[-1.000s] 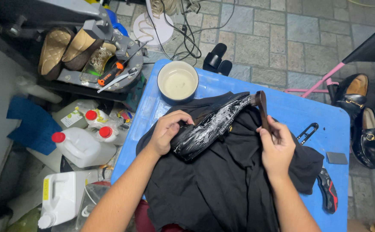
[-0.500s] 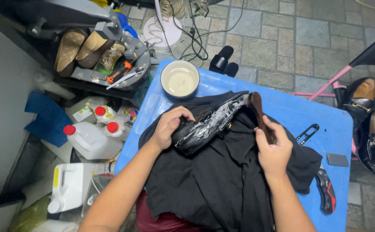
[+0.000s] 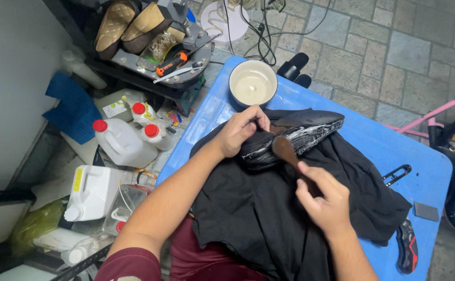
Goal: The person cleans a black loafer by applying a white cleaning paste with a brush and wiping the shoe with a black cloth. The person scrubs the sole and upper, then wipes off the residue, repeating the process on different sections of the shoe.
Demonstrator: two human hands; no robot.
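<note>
Steadying a black shoe on a black cloth over the blue table, my left hand is curled shut around the shoe's near end, fingers wrapped over its upper edge and thumb tucked behind. The shoe lies on its side, streaked with white lather, its long axis running from my left hand away toward the right and slightly upward in the head view.

My right hand is closed tightly on the handle of a wooden brush, whose head rests on the shoe's lathered flank just beside my left fingers (brush and shoe are touching, as far as I can see). The handle slants back from the shoe toward me and to the right, so the brush crosses the shoe's long axis at an angle. My left hand is the nearer one to the shoe, being on it; the right reaches it only through the brush.

A white bowl of pale liquid stands at the table's far edge, just beyond the shoe. White jugs with red caps crowd the floor at left.
</note>
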